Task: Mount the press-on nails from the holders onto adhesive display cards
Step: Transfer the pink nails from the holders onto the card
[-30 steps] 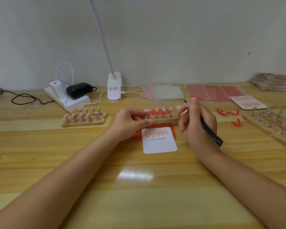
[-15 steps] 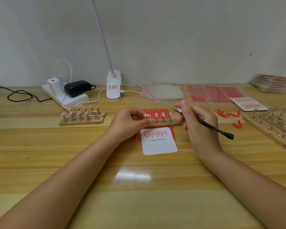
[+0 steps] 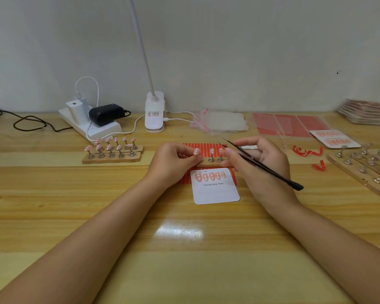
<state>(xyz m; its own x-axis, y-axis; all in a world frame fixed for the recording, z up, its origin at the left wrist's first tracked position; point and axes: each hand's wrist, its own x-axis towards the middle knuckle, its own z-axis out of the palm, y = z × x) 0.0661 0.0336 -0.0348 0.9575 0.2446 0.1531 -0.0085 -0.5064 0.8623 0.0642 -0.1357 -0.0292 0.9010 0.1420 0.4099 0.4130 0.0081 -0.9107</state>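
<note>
- The left hand (image 3: 176, 160) has its fingers curled in, pinching a pink press-on nail with white dots (image 3: 196, 152) between thumb and fingertips, just at the left end of a small wooden holder strip (image 3: 208, 165).
- The right hand (image 3: 253, 160) grips a pair of black tweezers (image 3: 261, 164), their fine tips pointing up and away to the left, the blunt end sticking out past the wrist; its thumb sits at the right end of the same strip.
- Two metal pegs (image 3: 215, 157) show on that strip between the two hands, each with a small pale nail on top.
- Just in front of the strip lies a white display card (image 3: 216, 191) printed "Handmade Nail", with five pink nails (image 3: 211, 176) in a row along its top edge.
- Card and strip both lie over a red striped adhesive sheet (image 3: 204, 148).
- Off to the left stands a second wooden holder (image 3: 112, 157), its pegs all carrying pink dotted nails.
- At the far right edge is a longer board of pegs (image 3: 364, 172), most of them bare, with curled red backing strips (image 3: 307, 151) beside it and a filled card (image 3: 333, 139) behind.
- Along the wall: a white power strip (image 3: 92, 126) with chargers, a white clip lamp (image 3: 154, 113), clear zip bags (image 3: 222, 121), red sheets (image 3: 290, 125).
- All of it sits on a wooden table (image 3: 97, 205).
</note>
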